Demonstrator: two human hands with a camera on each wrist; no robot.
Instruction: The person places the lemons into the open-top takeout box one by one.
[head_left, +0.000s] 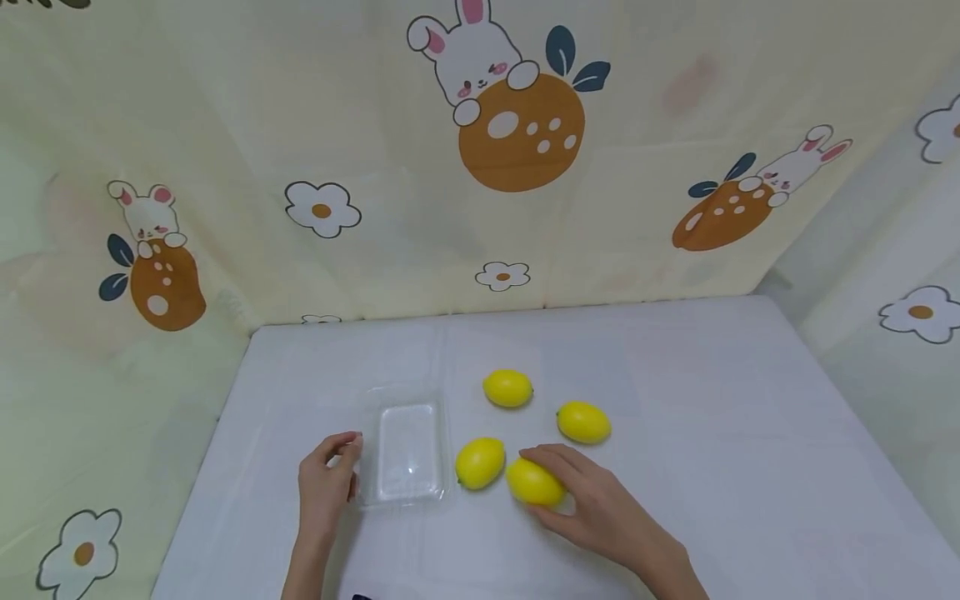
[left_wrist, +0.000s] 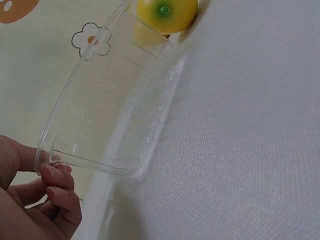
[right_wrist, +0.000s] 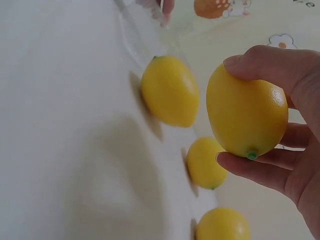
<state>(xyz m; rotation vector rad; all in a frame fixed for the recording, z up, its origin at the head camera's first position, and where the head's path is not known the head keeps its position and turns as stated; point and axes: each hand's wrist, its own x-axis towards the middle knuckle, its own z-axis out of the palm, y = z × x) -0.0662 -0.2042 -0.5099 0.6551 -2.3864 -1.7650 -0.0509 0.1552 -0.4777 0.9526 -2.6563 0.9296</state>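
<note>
A clear plastic container [head_left: 442, 492] stands on the white table, left of the lemons. My left hand [head_left: 330, 483] pinches its left rim between thumb and curled fingers, as the left wrist view shows at the container wall [left_wrist: 120, 100]. My right hand [head_left: 592, 504] grips a yellow lemon [head_left: 534, 482], thumb on one side and fingers on the other. In the right wrist view this held lemon [right_wrist: 245, 110] is up off the table, its green tip showing. Close by lies another lemon [head_left: 480, 463], between the held one and the container.
Two more lemons, one at the back [head_left: 508, 388] and one to the right [head_left: 583, 422], lie on the white tabletop [head_left: 712, 400]. A curtain [head_left: 405, 250] with rabbits and flowers hangs behind and beside the table. A small dark object [head_left: 362, 597] shows at the front edge.
</note>
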